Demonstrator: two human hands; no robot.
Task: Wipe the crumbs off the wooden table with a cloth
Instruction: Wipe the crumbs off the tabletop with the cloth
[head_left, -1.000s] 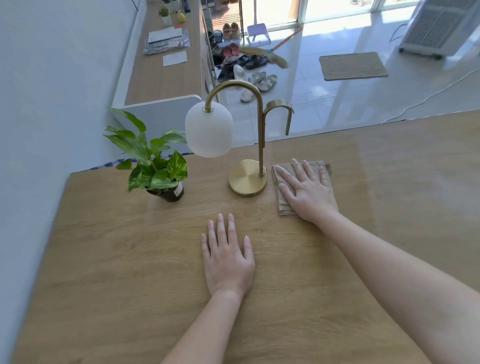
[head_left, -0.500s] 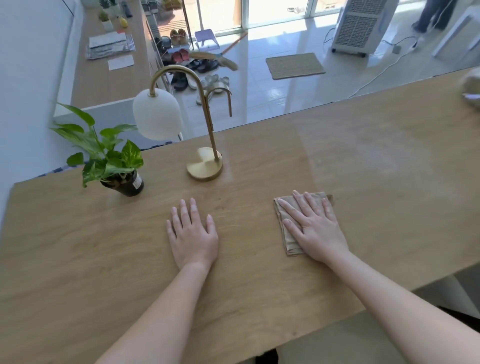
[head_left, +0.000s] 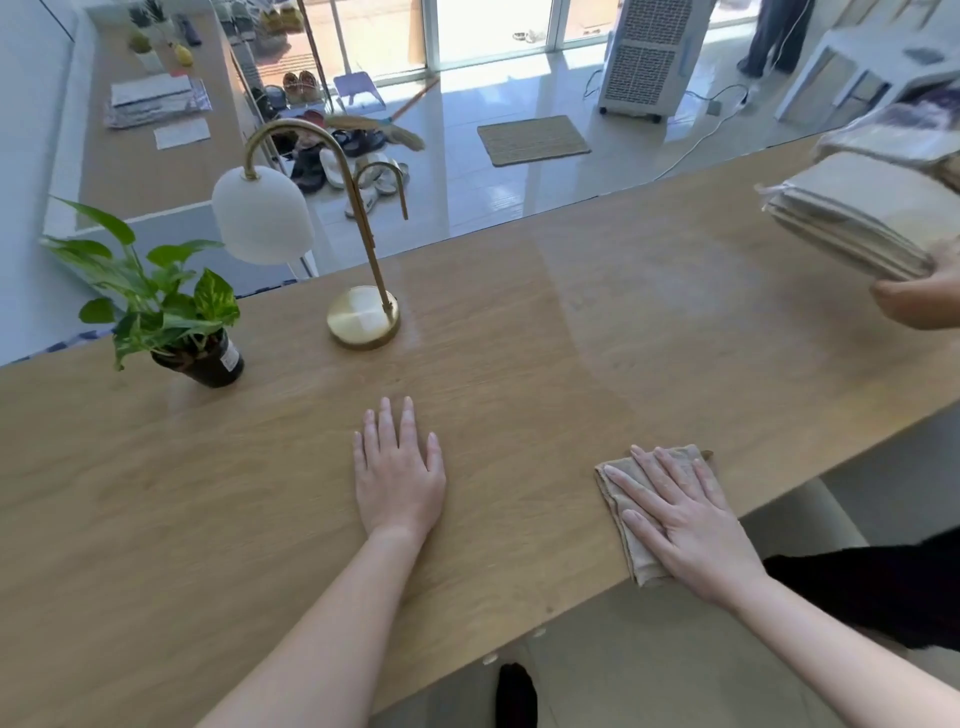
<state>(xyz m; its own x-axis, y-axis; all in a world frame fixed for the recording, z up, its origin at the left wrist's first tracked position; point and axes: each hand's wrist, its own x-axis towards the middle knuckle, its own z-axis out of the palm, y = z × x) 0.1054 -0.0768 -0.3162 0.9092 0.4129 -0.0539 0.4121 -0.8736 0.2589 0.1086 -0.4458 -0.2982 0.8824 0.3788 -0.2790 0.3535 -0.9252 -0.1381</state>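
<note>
Pressing the cloth (head_left: 616, 500) flat with my right hand (head_left: 685, 525), fingers straight and spread, palm down on top of it, not bunching or pinching it. My left hand (head_left: 397, 478) lies flat on bare wood, fingers straight and close together, holding nothing, well apart from the cloth and to its left.

The folded cloth sits on the wooden table (head_left: 519, 338) right at the near edge. Its near corner reaches the edge, and I can't tell if it hangs over. Its long axis runs far-to-near, tilted a bit, roughly in line with my right forearm. My fingers point away from me and slightly left across it.

Key relation: the cloth is under the right hand, so the right hand does the wiping, while the left just braces. With the cloth at the table's near lip, nearly all the tabletop lies ahead of it and to either side. The next stroke probably has to go outward or sideways.

Crumbs: none I can make out, the view is too coarse to say.

A lamp (head_left: 363, 317) and a potted plant (head_left: 171, 312) stand at the far left, well apart from the cloth. At far right, another person's hand (head_left: 914, 304) holds a stack of folded cloths (head_left: 852, 218).
</note>
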